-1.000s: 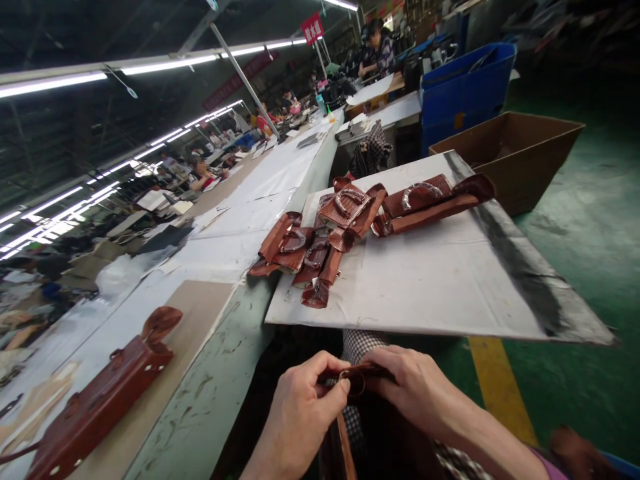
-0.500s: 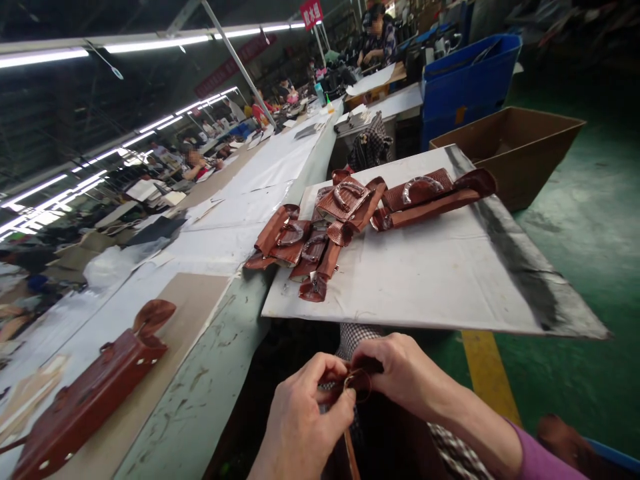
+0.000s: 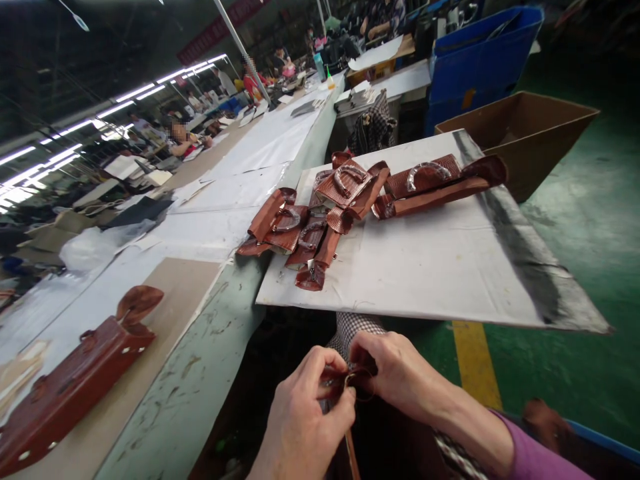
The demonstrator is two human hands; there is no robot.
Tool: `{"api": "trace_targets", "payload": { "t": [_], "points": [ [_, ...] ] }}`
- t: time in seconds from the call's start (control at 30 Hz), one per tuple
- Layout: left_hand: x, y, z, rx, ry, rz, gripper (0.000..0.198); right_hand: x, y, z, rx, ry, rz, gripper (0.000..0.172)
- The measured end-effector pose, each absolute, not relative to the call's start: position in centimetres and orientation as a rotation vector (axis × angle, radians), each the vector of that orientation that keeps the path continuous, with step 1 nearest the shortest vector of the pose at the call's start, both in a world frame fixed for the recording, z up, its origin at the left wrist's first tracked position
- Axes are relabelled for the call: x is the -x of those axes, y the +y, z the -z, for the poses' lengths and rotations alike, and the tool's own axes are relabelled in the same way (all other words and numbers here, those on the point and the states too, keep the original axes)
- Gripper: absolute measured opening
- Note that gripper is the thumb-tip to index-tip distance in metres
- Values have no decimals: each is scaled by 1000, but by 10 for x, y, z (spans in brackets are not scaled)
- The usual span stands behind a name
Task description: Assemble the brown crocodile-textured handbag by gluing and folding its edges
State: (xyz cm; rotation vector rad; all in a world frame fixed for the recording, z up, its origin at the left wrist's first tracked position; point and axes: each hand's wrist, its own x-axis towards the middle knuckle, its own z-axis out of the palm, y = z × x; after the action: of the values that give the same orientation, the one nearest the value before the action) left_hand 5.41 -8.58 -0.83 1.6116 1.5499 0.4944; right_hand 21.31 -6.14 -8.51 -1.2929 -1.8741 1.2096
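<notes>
Low in the head view, my left hand (image 3: 306,412) is closed, thumb and fingers pinching a narrow brown leather strip (image 3: 352,457) whose tail hangs down. My right hand (image 3: 403,373) meets it from the right, its bent fingers closed on the strip's dark upper part. A fine thread (image 3: 367,398) loops out between the two hands. The fingers cover most of the piece where they meet. Beyond my hands, several brown handbag parts (image 3: 347,183) with plastic-wrapped handles lie on a white board (image 3: 435,267).
On the long table (image 3: 215,230) at left lies a brown leather bag piece (image 3: 75,393) with metal studs. Past the board stand an open cardboard box (image 3: 530,140) and a blue bin (image 3: 480,67). Co-workers sit farther back. Checkered cloth (image 3: 357,327) shows behind my hands.
The view has shifted slightly, so the table and lamps sit higher and farther left. Both hands keep their pinch on the leather strip, with hardly any movement.
</notes>
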Motion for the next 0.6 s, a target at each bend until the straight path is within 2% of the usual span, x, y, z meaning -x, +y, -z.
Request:
{"api": "trace_targets", "payload": {
  "t": [0.33, 0.6],
  "points": [
    [-53, -89, 0, -1900, 1571, -392, 10, -212, -63, 78, 1278, -1851, -1225, 12],
    [-44, -103, 29, -2298, 1534, -649, 17, -212, -62, 78, 1243, -1846, -1240, 10]
  ]
}}
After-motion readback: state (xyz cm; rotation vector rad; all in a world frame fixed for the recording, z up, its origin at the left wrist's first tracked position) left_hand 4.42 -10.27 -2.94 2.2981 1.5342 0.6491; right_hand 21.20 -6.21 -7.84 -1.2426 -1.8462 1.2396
